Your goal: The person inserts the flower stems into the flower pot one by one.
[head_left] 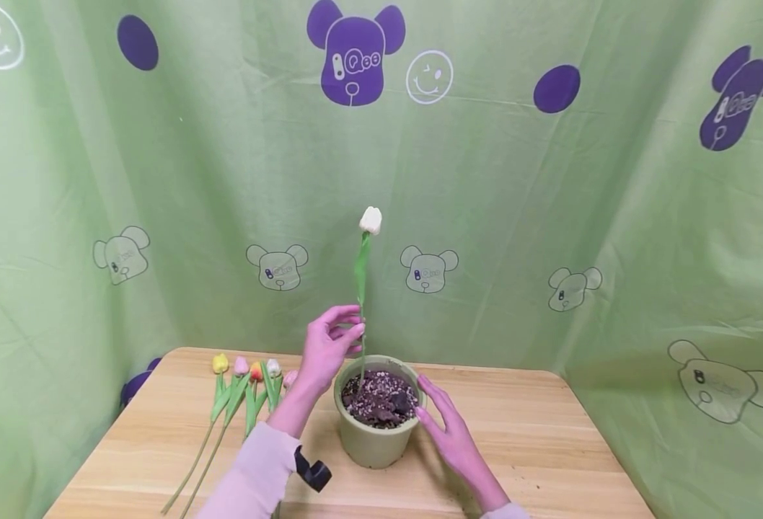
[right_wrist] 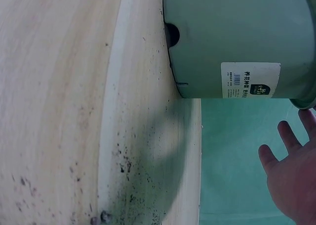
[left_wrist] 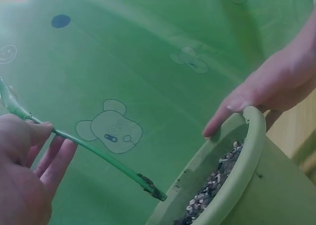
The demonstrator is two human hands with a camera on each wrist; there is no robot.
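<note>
My left hand (head_left: 329,346) pinches the green stem of a white tulip (head_left: 371,220) between thumb and fingers. The tulip stands nearly upright over the left part of a green flower pot (head_left: 375,445). In the left wrist view the bare lower end of the stem (left_wrist: 113,161), with dark soil stuck to its tip, is out of the soil (left_wrist: 215,183) near the pot's rim. My right hand (head_left: 449,432) rests on the pot's right rim with its fingers extended. Dark soil with pale grains fills much of the pot.
Several more tulips, among them a yellow one (head_left: 220,363) and a pink one (head_left: 241,366), lie on the left of the wooden table (head_left: 518,404). Soil crumbs (right_wrist: 126,160) are scattered beside the pot. A green patterned curtain (head_left: 485,216) hangs behind and around the table.
</note>
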